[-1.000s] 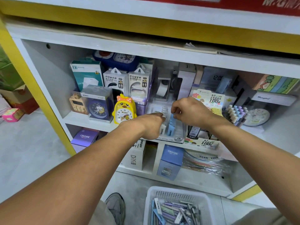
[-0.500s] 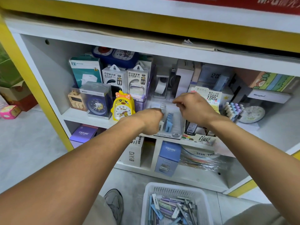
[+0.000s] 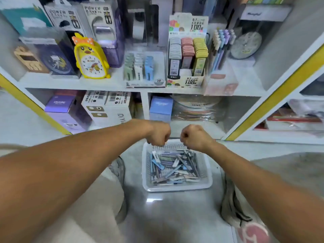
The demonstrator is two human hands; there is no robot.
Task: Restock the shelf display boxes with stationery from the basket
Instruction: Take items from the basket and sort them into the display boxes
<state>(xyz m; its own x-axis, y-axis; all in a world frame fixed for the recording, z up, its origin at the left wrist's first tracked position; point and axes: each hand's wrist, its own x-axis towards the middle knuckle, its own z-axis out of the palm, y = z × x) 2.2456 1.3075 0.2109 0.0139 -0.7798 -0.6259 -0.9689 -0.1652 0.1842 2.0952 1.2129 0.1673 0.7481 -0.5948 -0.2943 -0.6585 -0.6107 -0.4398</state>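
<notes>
Head view looks down past both forearms at a white basket (image 3: 177, 185) on the floor (image 3: 175, 211), below a white shelf (image 3: 70, 83) edged in yellow. The left hand (image 3: 158, 133) and right hand (image 3: 194, 136) hang side by side, just apart, over the basket's far rim. Both are curled with fingers turned down; whether either holds anything cannot be told. The basket holds a loose heap of slim stationery packs (image 3: 172, 166) in blue, grey, purple and white.

On the shelf's upper level, directly above the hands, stands a clear display box (image 3: 145, 69) with rows of green, white and blue packs. Just right of it is a printed box (image 3: 187, 50) with grey, pink and yellow cases, then a bunch of pastel pens (image 3: 221, 46). Left of the clear box stands a yellow duck clock (image 3: 90, 58), in front of power bank boxes (image 3: 82, 18). The lower level holds purple, white and blue boxes. A shoe (image 3: 118, 168) shows left of the basket.
</notes>
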